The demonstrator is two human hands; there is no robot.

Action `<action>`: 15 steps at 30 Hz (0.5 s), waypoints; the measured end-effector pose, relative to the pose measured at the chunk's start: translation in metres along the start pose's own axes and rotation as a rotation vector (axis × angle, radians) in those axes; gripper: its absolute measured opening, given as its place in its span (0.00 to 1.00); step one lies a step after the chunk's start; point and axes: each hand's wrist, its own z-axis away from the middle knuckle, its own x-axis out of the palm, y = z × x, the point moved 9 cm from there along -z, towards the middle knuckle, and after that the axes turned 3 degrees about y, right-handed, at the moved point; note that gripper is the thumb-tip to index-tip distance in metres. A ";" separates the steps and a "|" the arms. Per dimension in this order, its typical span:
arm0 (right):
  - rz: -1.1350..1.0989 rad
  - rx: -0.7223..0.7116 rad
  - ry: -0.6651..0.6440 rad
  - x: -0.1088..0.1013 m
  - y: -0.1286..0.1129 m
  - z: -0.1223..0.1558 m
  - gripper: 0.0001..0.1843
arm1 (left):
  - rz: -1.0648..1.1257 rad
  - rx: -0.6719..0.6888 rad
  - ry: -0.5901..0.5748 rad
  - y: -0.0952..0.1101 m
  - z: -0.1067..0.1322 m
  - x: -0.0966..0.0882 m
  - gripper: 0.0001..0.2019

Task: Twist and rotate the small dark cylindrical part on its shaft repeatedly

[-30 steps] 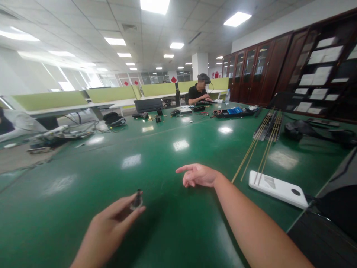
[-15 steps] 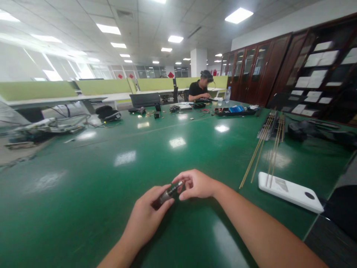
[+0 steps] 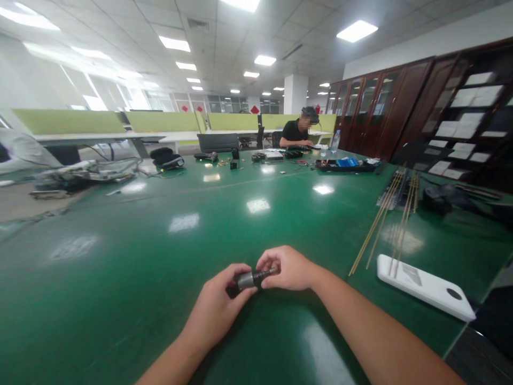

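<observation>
Between my hands is a grey metal cylinder (image 3: 246, 280), with a black end on the left and a narrower, dark ribbed shaft on the right. Its exact kind is not clear from here. My left hand (image 3: 218, 302) is closed round the thicker body, thumb below and fingers above. At the other end, my right hand (image 3: 286, 269) pinches the tip of the thin shaft; the fingertips partly cover it. Both hands are held low over the green tabletop (image 3: 152, 305).
To the right lie a white oblong device (image 3: 425, 289) and several thin brass-coloured rods (image 3: 377, 230). A black tray (image 3: 347, 166) with blue items and a black pouch (image 3: 168, 159) are farther back. Across the table sits a person in black (image 3: 296, 132).
The cylinder has turned from slanting upward to nearly level, showing more of its grey body. My right hand has closed on the shaft's tip. The whole view has shifted slightly.
</observation>
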 end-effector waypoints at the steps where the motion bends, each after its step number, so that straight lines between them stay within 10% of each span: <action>1: 0.008 -0.005 0.001 0.000 -0.001 0.000 0.17 | 0.003 0.002 -0.006 0.000 0.000 0.001 0.12; 15: -0.011 0.018 -0.026 0.004 0.002 -0.001 0.10 | -0.012 0.052 -0.008 0.001 0.002 0.003 0.13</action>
